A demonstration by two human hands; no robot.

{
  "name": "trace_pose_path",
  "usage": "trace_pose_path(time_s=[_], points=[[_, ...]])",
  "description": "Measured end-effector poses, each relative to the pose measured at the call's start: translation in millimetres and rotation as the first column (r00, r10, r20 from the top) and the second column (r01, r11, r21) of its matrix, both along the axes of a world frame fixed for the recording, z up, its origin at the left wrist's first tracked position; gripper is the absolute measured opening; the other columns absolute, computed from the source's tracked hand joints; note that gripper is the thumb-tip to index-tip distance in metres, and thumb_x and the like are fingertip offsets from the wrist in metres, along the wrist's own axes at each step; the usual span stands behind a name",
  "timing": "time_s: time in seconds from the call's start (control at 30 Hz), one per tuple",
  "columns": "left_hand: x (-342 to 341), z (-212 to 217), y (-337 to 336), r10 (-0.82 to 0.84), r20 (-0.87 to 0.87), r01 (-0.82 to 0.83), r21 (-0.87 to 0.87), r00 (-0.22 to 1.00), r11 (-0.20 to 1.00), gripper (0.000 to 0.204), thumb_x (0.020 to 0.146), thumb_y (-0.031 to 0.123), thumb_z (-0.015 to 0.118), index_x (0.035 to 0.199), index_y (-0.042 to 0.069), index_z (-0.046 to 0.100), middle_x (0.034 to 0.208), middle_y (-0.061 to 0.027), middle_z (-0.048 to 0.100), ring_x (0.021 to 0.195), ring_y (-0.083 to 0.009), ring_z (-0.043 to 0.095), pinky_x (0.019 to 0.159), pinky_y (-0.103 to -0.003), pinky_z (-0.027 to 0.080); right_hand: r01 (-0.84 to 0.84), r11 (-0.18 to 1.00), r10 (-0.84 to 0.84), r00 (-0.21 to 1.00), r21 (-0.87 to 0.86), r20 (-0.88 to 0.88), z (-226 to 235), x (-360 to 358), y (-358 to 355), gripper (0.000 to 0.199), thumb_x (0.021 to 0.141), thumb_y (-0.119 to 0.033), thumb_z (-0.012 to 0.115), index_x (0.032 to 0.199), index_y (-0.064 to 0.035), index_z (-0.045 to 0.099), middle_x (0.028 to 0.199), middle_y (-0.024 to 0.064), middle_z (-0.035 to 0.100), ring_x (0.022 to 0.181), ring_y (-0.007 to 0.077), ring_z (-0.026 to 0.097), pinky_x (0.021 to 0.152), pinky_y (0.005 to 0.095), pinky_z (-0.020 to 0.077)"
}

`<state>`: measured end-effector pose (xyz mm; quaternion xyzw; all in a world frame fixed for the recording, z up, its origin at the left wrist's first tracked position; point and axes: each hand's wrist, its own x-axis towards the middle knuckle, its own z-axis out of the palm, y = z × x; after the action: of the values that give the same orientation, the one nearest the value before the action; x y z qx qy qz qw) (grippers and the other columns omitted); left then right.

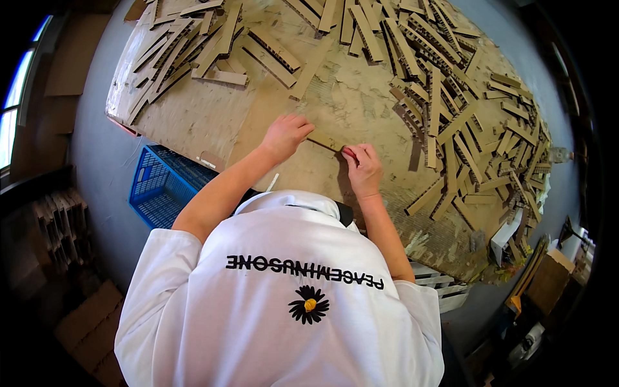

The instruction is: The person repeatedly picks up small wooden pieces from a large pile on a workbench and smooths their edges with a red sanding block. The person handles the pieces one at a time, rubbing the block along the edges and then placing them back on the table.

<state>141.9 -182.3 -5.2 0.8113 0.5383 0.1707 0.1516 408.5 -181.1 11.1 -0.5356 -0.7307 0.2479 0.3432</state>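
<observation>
Between my two hands stretches a short brown cardboard strip (326, 141), held low over the near part of the table. My left hand (287, 137) is closed on its left end, with the fingertips curled over it. At the strip's other end, my right hand (363, 169) pinches it between thumb and fingers. A small reddish spot shows at the right fingertips; I cannot make out what it is. Loose honeycomb-edged cardboard strips (271, 59) lie just beyond my left hand.
A large heap of cardboard strips (433, 109) covers the right side of the worn table (271, 106). Another pile (180, 55) lies at the far left. Below the table's left edge stands a blue plastic crate (164, 184). A white slatted thing (445, 287) is at the lower right.
</observation>
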Motion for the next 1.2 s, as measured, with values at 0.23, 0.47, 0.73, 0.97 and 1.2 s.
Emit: trace_pose_path(time_s=[0.23, 0.47, 0.73, 0.97, 1.2], points=[[0, 1, 4, -0.010, -0.012, 0.010, 0.004, 1.000, 1.000, 0.030, 0.085, 0.011, 0.076, 0.115, 0.011, 0.071, 0.110, -0.0055, 0.070, 0.105, -0.0293, 0.067, 0.089, -0.043, 0.054, 0.015, 0.997, -0.015, 1.000, -0.076, -0.003, -4, 4, 0, 0.011, 0.085, -0.015, 0.083, 0.094, -0.0125, 0.078, 0.093, 0.0049, 0.067, 0.077, 0.0266, 0.068, 0.068, 0.0351, 0.0542], [-1, 3, 1, 0.015, -0.008, -0.016, -0.034, 1.000, 0.999, 0.034, 0.083, 0.011, 0.077, 0.117, 0.012, 0.072, 0.113, -0.0049, 0.070, 0.105, -0.0300, 0.067, 0.088, -0.042, 0.056, -0.005, 0.995, 0.006, 1.000, -0.103, 0.001, -8, 7, -1, 0.010, 0.085, -0.019, 0.083, 0.094, -0.0173, 0.079, 0.096, 0.0013, 0.068, 0.076, 0.0274, 0.069, 0.066, 0.0367, 0.0545], [-1, 4, 3, 0.009, -0.032, -0.011, -0.048, 0.999, 0.999, 0.035, 0.082, 0.010, 0.078, 0.117, 0.012, 0.072, 0.113, -0.0049, 0.069, 0.104, -0.0296, 0.067, 0.086, -0.043, 0.057, -0.022, 0.998, 0.023, 1.000, -0.061, 0.008, -10, 7, -2, 0.011, 0.087, -0.020, 0.082, 0.096, -0.0149, 0.079, 0.097, 0.0012, 0.068, 0.075, 0.0248, 0.069, 0.065, 0.0354, 0.0548], [-8, -10, 2, -0.028, 0.058, 0.026, 0.035, 0.998, 0.999, 0.033, 0.083, 0.013, 0.075, 0.116, 0.013, 0.070, 0.106, -0.0065, 0.066, 0.104, -0.0304, 0.064, 0.087, -0.046, 0.052, 0.269, 0.825, -0.559, 0.524, -0.498, -0.643, 27, 20, 12, 0.017, 0.096, -0.018, 0.079, 0.106, -0.0051, 0.074, 0.086, 0.0014, 0.067, 0.067, 0.0106, 0.061, 0.057, 0.0250, 0.0467], [-64, 32, -9, 0.096, 0.132, -0.110, 0.099, 0.987, 0.989, 0.038, 0.080, 0.012, 0.079, 0.117, 0.011, 0.070, 0.114, -0.0098, 0.068, 0.113, -0.0350, 0.062, 0.096, -0.049, 0.049, 0.351, 0.637, -0.762, 0.152, -0.687, -0.629, 35, 26, -24, 0.017, 0.100, -0.016, 0.074, 0.113, -0.0077, 0.069, 0.085, -0.0011, 0.063, 0.060, 0.0076, 0.048, 0.050, 0.0228, 0.0370]])
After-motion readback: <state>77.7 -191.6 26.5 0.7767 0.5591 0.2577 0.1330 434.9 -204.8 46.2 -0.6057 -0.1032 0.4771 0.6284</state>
